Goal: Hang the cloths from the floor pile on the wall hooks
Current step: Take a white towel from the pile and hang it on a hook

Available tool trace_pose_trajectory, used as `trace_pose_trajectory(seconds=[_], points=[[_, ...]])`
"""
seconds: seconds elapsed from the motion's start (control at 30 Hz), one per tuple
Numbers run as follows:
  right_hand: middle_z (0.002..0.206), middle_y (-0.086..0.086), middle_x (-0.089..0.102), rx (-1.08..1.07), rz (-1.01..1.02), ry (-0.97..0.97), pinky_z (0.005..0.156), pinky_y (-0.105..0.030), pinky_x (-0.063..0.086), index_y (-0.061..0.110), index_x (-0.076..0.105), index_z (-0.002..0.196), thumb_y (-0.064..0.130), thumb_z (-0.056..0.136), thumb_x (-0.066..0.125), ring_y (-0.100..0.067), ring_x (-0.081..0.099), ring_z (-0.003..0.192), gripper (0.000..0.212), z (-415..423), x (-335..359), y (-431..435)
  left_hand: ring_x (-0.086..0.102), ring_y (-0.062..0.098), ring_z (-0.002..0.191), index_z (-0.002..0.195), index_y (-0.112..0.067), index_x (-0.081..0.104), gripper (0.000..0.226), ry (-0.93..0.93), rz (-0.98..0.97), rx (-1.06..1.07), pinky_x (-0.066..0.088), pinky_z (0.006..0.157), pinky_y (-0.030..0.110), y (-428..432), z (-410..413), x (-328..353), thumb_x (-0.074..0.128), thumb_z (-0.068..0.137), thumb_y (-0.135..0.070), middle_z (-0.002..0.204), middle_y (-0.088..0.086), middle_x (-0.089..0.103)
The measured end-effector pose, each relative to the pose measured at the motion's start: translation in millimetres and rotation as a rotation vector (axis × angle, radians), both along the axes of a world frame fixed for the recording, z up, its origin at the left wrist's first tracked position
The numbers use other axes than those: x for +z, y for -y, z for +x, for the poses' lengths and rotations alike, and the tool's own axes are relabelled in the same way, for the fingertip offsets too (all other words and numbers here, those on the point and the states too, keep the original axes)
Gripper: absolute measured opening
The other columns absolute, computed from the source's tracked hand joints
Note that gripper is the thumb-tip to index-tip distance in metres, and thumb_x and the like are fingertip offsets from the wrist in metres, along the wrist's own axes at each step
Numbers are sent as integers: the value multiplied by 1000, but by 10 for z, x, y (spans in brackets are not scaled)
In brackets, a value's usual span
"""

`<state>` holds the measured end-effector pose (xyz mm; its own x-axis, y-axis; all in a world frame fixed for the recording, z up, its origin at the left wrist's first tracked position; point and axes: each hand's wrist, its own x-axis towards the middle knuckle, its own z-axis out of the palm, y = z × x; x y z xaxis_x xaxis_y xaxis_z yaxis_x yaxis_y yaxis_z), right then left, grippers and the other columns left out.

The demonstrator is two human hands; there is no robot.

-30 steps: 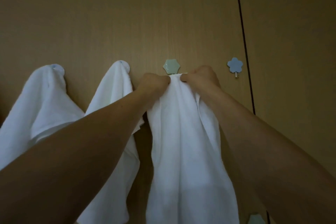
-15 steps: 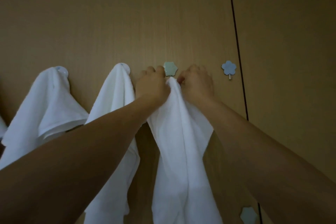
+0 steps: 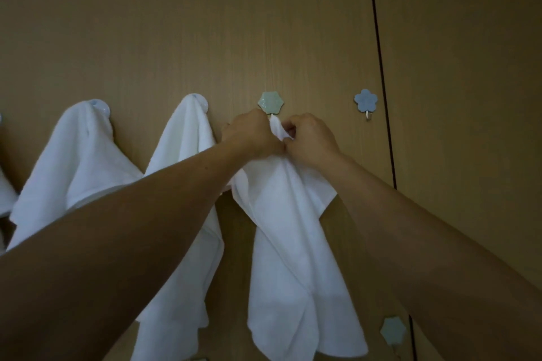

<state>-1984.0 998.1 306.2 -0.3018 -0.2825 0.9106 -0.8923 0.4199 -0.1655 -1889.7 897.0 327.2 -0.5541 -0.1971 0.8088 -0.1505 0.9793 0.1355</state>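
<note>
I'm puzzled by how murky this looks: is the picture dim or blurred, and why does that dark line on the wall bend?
Head view: dim, flat light, no glare; the white cloth and green hook look fairly sharp; the dark seam bows, likely from wide-angle distortion; near forearms loom large.

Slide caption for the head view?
Left hand and right hand pinch a white cloth at the green hook; two hung cloths left of it, blue hook bare.

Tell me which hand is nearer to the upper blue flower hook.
Right. The right hand is down-left of the upper blue flower hook; the left hand lies farther left, beyond it.
</note>
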Motion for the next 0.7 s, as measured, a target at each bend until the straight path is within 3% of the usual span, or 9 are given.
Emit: trace_pose_trajectory(seconds=[0.1, 0.17, 0.27, 0.33, 0.47, 0.63, 0.7], points=[[81, -3, 68, 46, -67, 119, 67, -32, 50, 12, 66, 76, 21, 80, 62, -20, 62, 77, 12, 83, 22, 20, 51, 13, 64, 73, -13, 50, 27, 31, 285, -88, 36, 51, 25, -49, 23, 41, 66, 83, -31, 75, 1, 54], [73, -2, 62, 121, -112, 200, 61, -30, 43, 15, 59, 68, 23, 78, 63, -18, 56, 68, 13, 109, 46, 7, 55, 18, 71, 89, -5, 57, 15, 17, 460, -126, 43, 61, 27, -52, 37, 27, 56, 89, -20, 89, 7, 58], [64, 0, 50, 282, -178, 369, 55, -29, 34, 14, 48, 60, 16, 79, 55, -16, 45, 59, 20, 118, 15, 22, 57, 26, 90, 114, -1, 60, 27, -35, 631, -202, 46, 77, 33, -36, 24, -67, 47, 93, -12, 105, 11, 62], [76, -4, 57, 370, -216, 469, 62, -31, 40, 9, 57, 76, 13, 82, 51, -18, 51, 68, 9, 113, -58, 55, 59, 29, 98, 118, 1, 59, 32, -65, 603, -240, 50, 84, 36, -16, -3, -149, 44, 91, -6, 112, 13, 62], [104, -7, 62, 284, -202, 374, 80, -39, 48, 7, 55, 108, 16, 88, 46, -25, 59, 91, 23, 128, -188, 73, 52, 22, 93, 122, -1, 50, 32, -97, 472, -278, 41, 72, 30, -11, 1, -340, 45, 91, -9, 109, 8, 53], [80, 2, 48, 193, -80, 314, 68, -31, 34, 13, 45, 93, 33, 99, 37, -21, 49, 80, 23, 19, -442, 9, 51, 29, 102, 124, 0, 45, 35, -115, 491, -206, 35, 77, 29, 26, -38, -605, 38, 98, -24, 123, 17, 53], [83, 3, 50, 218, -51, 339, 70, -29, 34, 11, 49, 100, 38, 100, 36, -21, 50, 84, 30, -30, -542, -25, 52, 35, 109, 120, 2, 47, 39, -128, 453, -145, 30, 75, 26, 10, -60, -710, 34, 101, -28, 123, 22, 54]])
